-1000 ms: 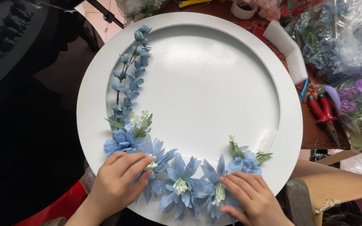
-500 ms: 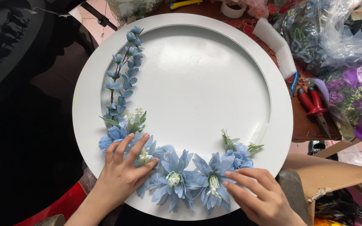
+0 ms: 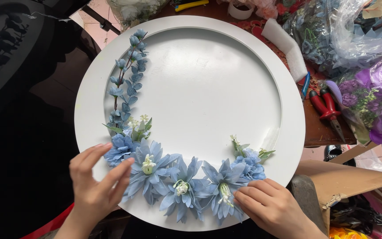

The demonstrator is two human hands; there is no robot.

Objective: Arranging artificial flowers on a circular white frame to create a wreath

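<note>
Left hand has slid off the blue flowers, grip now wide, fingertips just brushing petals; right hand stays flat on them, holding nothing, at 6 o'clock of white round tray.

Flowers: blue fabric blooms lay in an arc along the lower rim.
Board: round white disc, lying flat.

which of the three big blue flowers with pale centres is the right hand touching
The rightmost big blue flower: the right hand has its fingertips on its petals. The middle one sits untouched, and the left hand rests at the leftmost.
</note>
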